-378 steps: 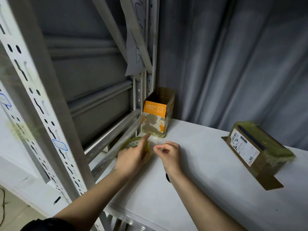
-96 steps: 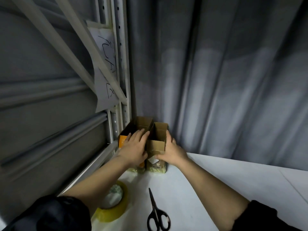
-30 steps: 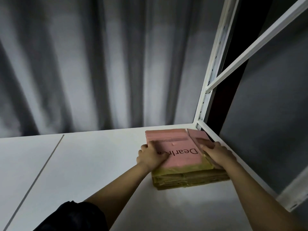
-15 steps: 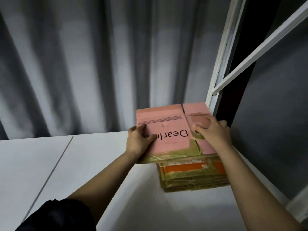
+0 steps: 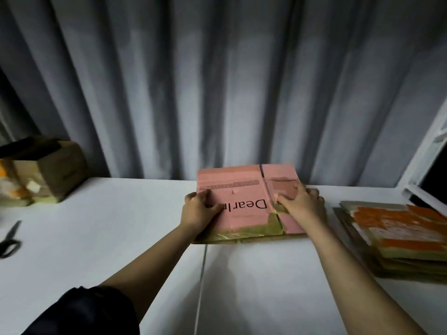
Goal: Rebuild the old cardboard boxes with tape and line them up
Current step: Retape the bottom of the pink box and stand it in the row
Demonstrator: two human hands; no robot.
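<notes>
Both hands grip flattened pink cardboard box (image 5: 244, 201), tape-edged

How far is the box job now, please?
Done: rebuilt boxes stand at far left. In hand: left hand and right hand grip the flat pink box, not yet opened. Left: a stack of flattened boxes waits at right.

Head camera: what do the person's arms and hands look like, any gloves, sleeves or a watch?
Both hands are bare, the left hand and the right hand: no gloves, rings or watch show. Both forearms are uncovered. A dark sleeve covers the left upper arm, ending near the elbow. No sleeve shows on the right arm.
</notes>
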